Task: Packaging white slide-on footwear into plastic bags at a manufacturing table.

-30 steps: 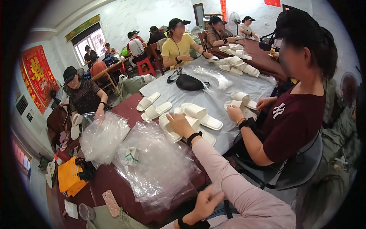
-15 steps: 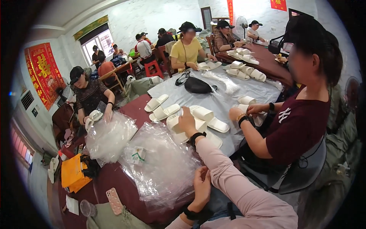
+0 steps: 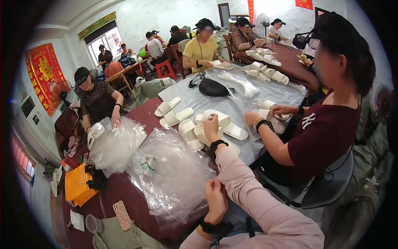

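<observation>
Several white slippers (image 3: 232, 131) lie in a group on the grey-covered table ahead of me. Over this group is my right hand (image 3: 212, 129), its fingers curled in against the thumb; whatever may be in the pinch is too small or hidden to name. Nearer my body, my left hand (image 3: 216, 201) is held with fingers closed inward at the right edge of a pile of clear plastic bags (image 3: 170, 182). What it may grip is hidden. A small white-and-green packet (image 3: 147, 165) rests on the bags.
On my right a co-worker in a maroon shirt (image 3: 327, 137) handles slippers. Another at left handles a second pile of clear bags (image 3: 118, 145). An orange bag (image 3: 78, 185), a pink phone (image 3: 122, 215) and a clear cup (image 3: 94, 223) are near left. A black pouch (image 3: 213, 87) lies farther off.
My right hand has drawn its raised fingers in and shifted slightly right among the slippers. My left hand has moved slightly, its fingers more tightly curled.
</observation>
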A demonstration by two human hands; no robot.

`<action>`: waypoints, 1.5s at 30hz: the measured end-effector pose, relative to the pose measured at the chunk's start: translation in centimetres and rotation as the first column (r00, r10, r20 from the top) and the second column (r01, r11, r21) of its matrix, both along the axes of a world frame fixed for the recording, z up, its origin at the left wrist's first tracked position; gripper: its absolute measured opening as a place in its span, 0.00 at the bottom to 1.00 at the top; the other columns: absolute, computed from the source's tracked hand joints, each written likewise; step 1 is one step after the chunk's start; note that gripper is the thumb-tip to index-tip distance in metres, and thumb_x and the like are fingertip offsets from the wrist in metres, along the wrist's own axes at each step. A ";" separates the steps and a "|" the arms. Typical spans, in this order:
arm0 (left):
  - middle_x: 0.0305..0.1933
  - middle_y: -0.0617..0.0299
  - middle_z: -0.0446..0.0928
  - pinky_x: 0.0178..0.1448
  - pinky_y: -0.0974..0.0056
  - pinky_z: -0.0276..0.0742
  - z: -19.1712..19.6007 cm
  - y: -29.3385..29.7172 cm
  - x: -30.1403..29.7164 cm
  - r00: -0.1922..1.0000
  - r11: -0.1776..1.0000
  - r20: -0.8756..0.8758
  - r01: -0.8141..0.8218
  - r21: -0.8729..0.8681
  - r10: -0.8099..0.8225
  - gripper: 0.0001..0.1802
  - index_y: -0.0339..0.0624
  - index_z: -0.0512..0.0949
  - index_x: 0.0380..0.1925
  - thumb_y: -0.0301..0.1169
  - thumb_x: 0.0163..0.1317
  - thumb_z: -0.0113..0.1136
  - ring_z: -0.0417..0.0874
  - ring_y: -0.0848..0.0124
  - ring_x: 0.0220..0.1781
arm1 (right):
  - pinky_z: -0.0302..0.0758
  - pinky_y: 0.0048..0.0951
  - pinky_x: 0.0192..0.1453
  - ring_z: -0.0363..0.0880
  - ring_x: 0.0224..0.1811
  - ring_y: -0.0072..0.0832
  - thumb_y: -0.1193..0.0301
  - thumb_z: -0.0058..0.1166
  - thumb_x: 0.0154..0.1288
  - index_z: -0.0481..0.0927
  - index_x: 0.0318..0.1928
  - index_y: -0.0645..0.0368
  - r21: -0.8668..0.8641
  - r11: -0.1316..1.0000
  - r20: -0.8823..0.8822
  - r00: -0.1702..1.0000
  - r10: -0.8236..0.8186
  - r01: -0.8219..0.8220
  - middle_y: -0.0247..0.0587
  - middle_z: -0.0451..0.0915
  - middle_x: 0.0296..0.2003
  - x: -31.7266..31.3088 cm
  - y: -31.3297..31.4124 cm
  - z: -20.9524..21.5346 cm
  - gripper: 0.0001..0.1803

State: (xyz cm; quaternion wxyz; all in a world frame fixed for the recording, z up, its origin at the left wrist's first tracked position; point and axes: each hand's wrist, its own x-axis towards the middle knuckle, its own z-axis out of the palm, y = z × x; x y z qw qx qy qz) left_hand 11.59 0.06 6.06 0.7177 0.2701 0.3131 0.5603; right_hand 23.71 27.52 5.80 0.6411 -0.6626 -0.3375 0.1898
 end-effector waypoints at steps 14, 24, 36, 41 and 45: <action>0.45 0.59 0.74 0.56 0.67 0.66 3.3 -2.0 -5.4 0.728 0.775 -0.655 0.528 0.348 -0.202 0.06 0.37 0.72 0.42 0.27 0.68 0.49 0.75 0.69 0.50 | 0.74 0.30 0.40 0.79 0.35 0.29 0.71 0.52 0.61 0.76 0.47 0.62 0.059 0.811 -0.132 0.800 0.585 -0.582 0.40 0.79 0.36 -2.7 -4.5 3.0 0.14; 0.67 0.43 0.60 0.68 0.33 0.46 -3.6 1.5 -17.8 -0.300 0.806 -0.790 0.462 0.370 0.535 0.26 0.49 0.69 0.59 0.43 0.63 0.54 0.52 0.39 0.70 | 0.74 0.39 0.51 0.77 0.46 0.45 0.65 0.58 0.54 0.78 0.44 0.60 -0.319 0.917 0.532 0.756 0.382 -0.239 0.51 0.78 0.43 7.8 -9.9 -2.9 0.18; 0.73 0.47 0.51 0.67 0.26 0.35 -9.2 0.3 -18.5 -0.481 0.901 -0.793 0.393 0.187 0.374 0.30 0.67 0.63 0.66 0.55 0.64 0.47 0.47 0.37 0.72 | 0.72 0.42 0.51 0.75 0.46 0.50 0.66 0.61 0.49 0.77 0.48 0.62 -0.427 0.858 0.472 0.739 0.481 -0.285 0.55 0.78 0.39 9.6 -4.3 -3.7 0.25; 0.71 0.45 0.53 0.66 0.25 0.35 -8.7 0.6 -18.3 -0.430 0.885 -0.822 0.430 0.178 0.374 0.30 0.67 0.61 0.67 0.56 0.66 0.43 0.47 0.35 0.71 | 0.73 0.43 0.51 0.76 0.47 0.54 0.67 0.59 0.49 0.78 0.47 0.65 -0.459 0.848 0.438 0.763 0.476 -0.266 0.60 0.78 0.44 11.8 -1.8 -6.9 0.23; 0.71 0.45 0.52 0.65 0.25 0.39 -8.5 0.3 -18.4 -0.436 0.896 -0.826 0.411 0.169 0.356 0.31 0.68 0.62 0.67 0.57 0.65 0.45 0.48 0.35 0.71 | 0.72 0.44 0.51 0.75 0.47 0.55 0.66 0.56 0.52 0.78 0.46 0.64 -0.505 0.824 0.478 0.711 0.516 -0.258 0.60 0.77 0.44 11.2 -1.3 -6.0 0.21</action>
